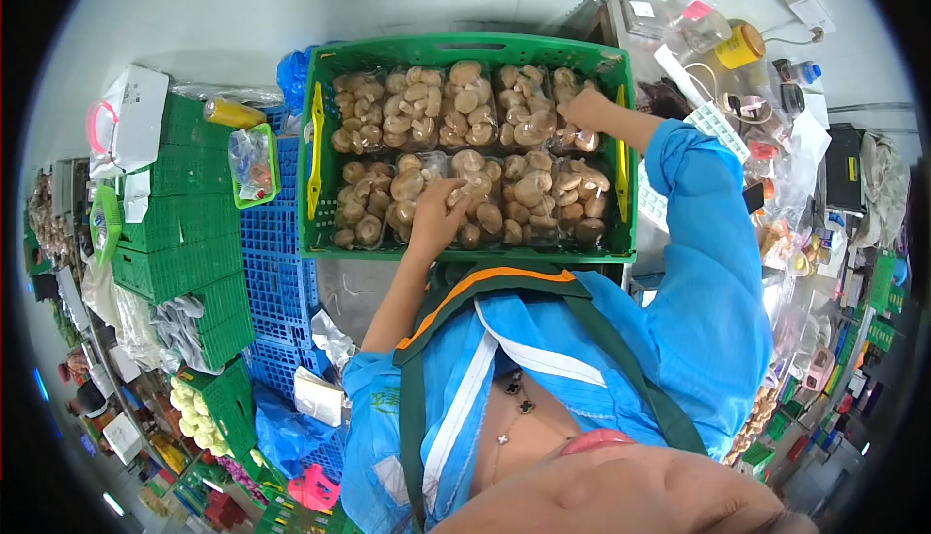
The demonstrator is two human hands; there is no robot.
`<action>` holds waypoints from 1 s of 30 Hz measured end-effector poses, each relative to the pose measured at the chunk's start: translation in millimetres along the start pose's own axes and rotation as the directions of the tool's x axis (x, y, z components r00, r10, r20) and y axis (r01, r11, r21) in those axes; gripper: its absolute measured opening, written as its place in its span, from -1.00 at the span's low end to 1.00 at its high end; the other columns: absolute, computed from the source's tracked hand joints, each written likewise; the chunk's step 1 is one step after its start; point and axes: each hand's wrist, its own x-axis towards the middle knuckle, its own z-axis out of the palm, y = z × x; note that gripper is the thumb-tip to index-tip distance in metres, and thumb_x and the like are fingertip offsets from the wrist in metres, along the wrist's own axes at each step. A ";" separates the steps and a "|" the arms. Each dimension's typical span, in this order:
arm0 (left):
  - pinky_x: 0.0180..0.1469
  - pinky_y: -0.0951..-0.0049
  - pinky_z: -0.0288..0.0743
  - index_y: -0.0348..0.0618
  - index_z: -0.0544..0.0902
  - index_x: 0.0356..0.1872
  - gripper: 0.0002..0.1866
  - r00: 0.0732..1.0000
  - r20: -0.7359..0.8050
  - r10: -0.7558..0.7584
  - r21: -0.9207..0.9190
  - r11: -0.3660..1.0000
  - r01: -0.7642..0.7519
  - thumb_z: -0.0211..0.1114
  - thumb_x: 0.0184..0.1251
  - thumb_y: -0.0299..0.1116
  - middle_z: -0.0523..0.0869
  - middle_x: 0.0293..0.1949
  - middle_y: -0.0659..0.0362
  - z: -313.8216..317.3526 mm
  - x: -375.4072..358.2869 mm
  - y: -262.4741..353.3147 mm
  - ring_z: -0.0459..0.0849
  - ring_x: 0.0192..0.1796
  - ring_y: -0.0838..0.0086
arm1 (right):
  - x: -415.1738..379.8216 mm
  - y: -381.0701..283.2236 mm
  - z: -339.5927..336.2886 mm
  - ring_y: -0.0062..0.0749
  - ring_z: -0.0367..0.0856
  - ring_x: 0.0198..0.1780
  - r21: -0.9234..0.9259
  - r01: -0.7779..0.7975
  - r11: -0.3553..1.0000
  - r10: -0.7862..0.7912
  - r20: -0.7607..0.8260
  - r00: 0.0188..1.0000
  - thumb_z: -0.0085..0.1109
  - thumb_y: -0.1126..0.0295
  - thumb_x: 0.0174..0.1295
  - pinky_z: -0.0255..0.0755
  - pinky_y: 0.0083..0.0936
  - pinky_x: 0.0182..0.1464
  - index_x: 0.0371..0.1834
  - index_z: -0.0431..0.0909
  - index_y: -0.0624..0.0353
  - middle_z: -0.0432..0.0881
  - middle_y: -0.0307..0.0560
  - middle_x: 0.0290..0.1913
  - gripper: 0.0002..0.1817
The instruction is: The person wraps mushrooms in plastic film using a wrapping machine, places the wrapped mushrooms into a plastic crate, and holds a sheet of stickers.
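Note:
Two rows of clear-wrapped mushroom packs [411, 107] fill a green crate [465, 46] with yellow handles. My left hand [442, 212] rests on the front row, over a pack near the middle, fingers apart and nothing held. At the back right of the crate, my right hand [585, 110] reaches down onto the rightmost pack of the back row [574, 136]. Its fingers are bent downward and partly hidden, so its hold on that pack cannot be made out.
Stacked green crates [179, 233] and blue crates [272, 243] stand at the left, with a small green basket [255, 167]. Jars [742, 46], papers, a label sheet [718, 129] and plastic clutter lie at the right. A wall rises behind the crate.

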 end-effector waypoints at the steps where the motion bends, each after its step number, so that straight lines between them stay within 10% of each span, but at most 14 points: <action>1: -0.05 0.27 0.40 -0.25 0.56 -0.14 -0.72 0.999 -0.020 0.035 0.009 0.999 -0.035 0.25 0.11 -0.40 0.61 -0.16 -0.03 -0.6 -1.1 1.0 0.55 -0.10 0.09 | -8.5 15.6 3.8 -0.21 0.63 -0.31 -0.065 0.075 0.995 -0.083 -0.140 0.987 0.04 0.38 0.07 0.43 -0.29 -0.33 -0.13 0.44 0.07 0.63 -0.09 -0.40 -0.75; 4: -0.08 0.30 0.41 -0.25 0.56 -0.14 -0.72 0.998 -0.008 0.057 0.014 0.998 -0.057 0.25 0.12 -0.40 0.61 -0.17 -0.01 -3.0 -1.0 3.1 0.56 -0.13 0.11 | -61.5 50.4 -21.3 -0.19 0.59 -0.19 0.089 0.068 0.994 -0.024 -0.425 0.905 0.09 0.33 0.09 0.42 -0.30 -0.17 -0.08 0.44 0.03 0.61 -0.04 -0.23 -0.71; 6: -0.09 0.33 0.41 -0.25 0.56 -0.13 -0.72 0.999 0.022 0.045 0.006 0.999 -0.045 0.24 0.13 -0.39 0.61 -0.17 -0.01 -4.1 -1.7 2.5 0.56 -0.13 0.13 | -121.5 51.4 -57.1 -0.13 0.51 -0.04 0.458 -0.185 0.869 0.422 -0.494 0.760 0.21 0.28 0.02 0.38 -0.29 -0.06 -0.04 0.43 0.06 0.56 -0.04 -0.10 -0.60; 10: -0.07 0.38 0.41 -0.25 0.56 -0.10 -0.72 0.996 0.088 -0.025 -0.070 0.997 0.031 0.22 0.17 -0.37 0.62 -0.14 0.02 1.5 1.4 -1.4 0.58 -0.11 0.21 | -222.8 102.8 -10.5 -0.09 0.48 0.02 0.486 -0.630 0.605 0.794 -0.427 0.433 0.34 0.05 -0.14 0.30 -0.30 0.09 0.13 0.39 0.04 0.53 0.06 -0.04 -0.30; 14: 0.04 0.38 0.38 -0.23 0.53 -0.05 -0.68 0.973 0.215 0.085 -0.156 0.986 -0.052 0.23 0.16 -0.38 0.60 -0.09 0.01 17.2 17.9 20.6 0.55 -0.01 0.21 | -265.0 128.9 59.9 0.00 0.53 -0.05 0.623 -0.575 0.531 0.731 0.008 0.683 0.33 0.12 -0.12 0.36 -0.29 0.03 -0.01 0.51 0.21 0.59 0.16 -0.16 -0.41; 23: 0.23 0.23 0.18 -0.09 -0.01 0.36 0.02 0.808 0.204 0.553 -0.316 0.818 -0.480 0.48 -0.11 -0.28 0.33 0.23 -0.02 51.8 75.6 147.2 0.35 0.24 0.23 | -288.1 3.9 -187.0 -0.12 0.52 -0.30 0.425 -0.087 0.901 0.348 -0.588 0.730 0.23 0.40 -0.05 0.31 -0.39 0.03 -0.37 0.58 0.17 0.58 -0.05 -0.45 -0.84; 26: -0.13 0.30 0.50 -0.17 0.29 0.21 -0.22 0.790 0.234 0.567 -0.451 0.783 -0.428 0.46 -0.07 -0.23 0.62 -0.07 0.02 43.9 76.4 174.8 0.65 -0.17 0.26 | -266.6 -21.1 -226.7 -0.24 0.56 -0.22 0.254 0.062 0.965 0.105 -0.594 0.798 0.23 0.37 -0.03 0.27 -0.36 0.07 -0.35 0.59 0.12 0.60 -0.07 -0.39 -0.83; 28: -0.27 0.43 0.50 -0.25 0.58 -0.12 -0.71 0.864 0.221 0.452 -0.319 0.871 -0.374 0.26 0.20 -0.29 0.70 -0.35 0.14 39.2 72.8 171.5 0.64 -0.31 0.47 | -256.2 -33.4 -243.5 -0.29 0.53 -0.15 0.278 0.250 0.928 0.050 -0.755 0.653 0.23 0.39 -0.03 0.25 -0.33 0.09 -0.37 0.58 0.13 0.60 -0.15 -0.36 -0.85; 30: -0.25 0.48 0.48 -0.27 0.60 -0.16 -0.75 0.927 0.126 0.353 -0.598 0.773 -0.213 0.23 0.24 -0.32 0.70 -0.33 0.18 33.7 73.6 154.6 0.61 -0.30 0.56 | -245.6 -44.0 -244.0 -0.25 0.47 -0.03 0.207 0.100 0.973 0.118 -0.822 0.558 0.28 0.35 -0.05 0.24 -0.31 0.10 -0.20 0.55 0.11 0.58 -0.13 -0.17 -0.70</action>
